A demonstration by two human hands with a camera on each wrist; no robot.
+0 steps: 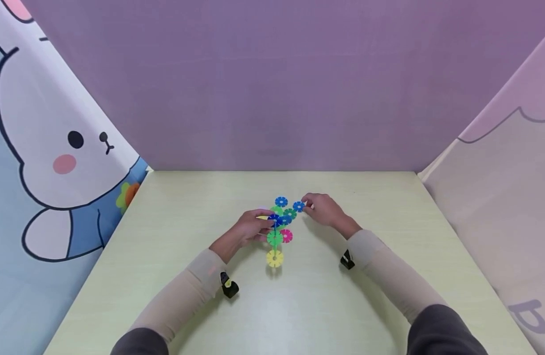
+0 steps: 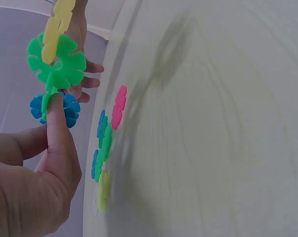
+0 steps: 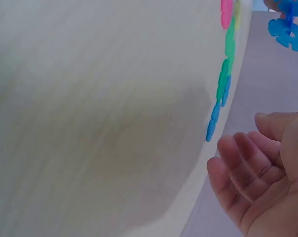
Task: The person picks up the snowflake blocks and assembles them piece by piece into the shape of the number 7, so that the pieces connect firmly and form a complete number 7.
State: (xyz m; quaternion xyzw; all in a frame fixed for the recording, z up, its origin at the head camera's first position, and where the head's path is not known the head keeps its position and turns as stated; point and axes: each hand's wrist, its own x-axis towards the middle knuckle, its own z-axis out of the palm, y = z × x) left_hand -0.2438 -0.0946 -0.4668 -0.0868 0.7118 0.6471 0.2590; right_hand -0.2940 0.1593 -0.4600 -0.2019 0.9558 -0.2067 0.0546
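My left hand point(image 1: 252, 227) pinches a joined chain of snowflake discs and keeps it raised over the table. In the left wrist view the chain has a yellow disc point(image 2: 59, 24), a green disc point(image 2: 70, 69) and blue discs point(image 2: 71, 109) by the fingers. Beyond the chain, my right hand point(image 1: 324, 209) is beside a loose blue disc point(image 1: 298, 206) on the table. In the right wrist view, the right hand's fingers are loosely bent, with the thumb apart and no disc between them. Whether a fingertip touches the blue disc, I cannot tell.
Several loose discs lie near the hands on the pale table point(image 1: 325, 305): a pink one point(image 1: 288, 236), a dark green one point(image 1: 290, 213), another blue one point(image 1: 281, 201) and a yellow one point(image 2: 103, 191). A purple panel point(image 1: 272, 88) rises behind.
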